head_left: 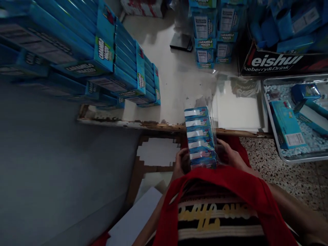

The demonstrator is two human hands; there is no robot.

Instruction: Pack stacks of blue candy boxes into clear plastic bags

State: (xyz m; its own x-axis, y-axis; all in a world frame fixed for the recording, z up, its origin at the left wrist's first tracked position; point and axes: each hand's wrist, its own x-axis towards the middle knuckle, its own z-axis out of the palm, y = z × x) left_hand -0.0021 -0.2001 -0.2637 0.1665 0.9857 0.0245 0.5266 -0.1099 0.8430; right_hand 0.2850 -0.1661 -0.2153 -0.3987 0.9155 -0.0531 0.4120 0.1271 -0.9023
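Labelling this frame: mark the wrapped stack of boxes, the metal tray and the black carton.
wrapped stack of boxes (200, 136), head view, front of a middle box.
metal tray (302, 158), head view, near rim.
black carton (276, 63), head view, lettered side.

1. Carrier: white table (179, 78), its top bare and scuffed in the middle. Near edge (153, 125) is chipped, with raw wood showing.
2. 9 to 10 o'clock on the top: left stacks of blue boxes (123, 68), in several tiers, running back along the left side.
3. 12 o'clock: dark flat device (181, 42), lying flat; type cannot be told.
4. 1 o'clock: rear stacks of blue boxes (215, 34), just beside the device.
5. 2 o'clock: black printed carton (276, 63).
6. 4 o'clock: white sheets (238, 109), flat at the near edge.
7. 3 to 4 o'clock: metal tray (302, 158), just beside the sheets; its near end passes the table edge.
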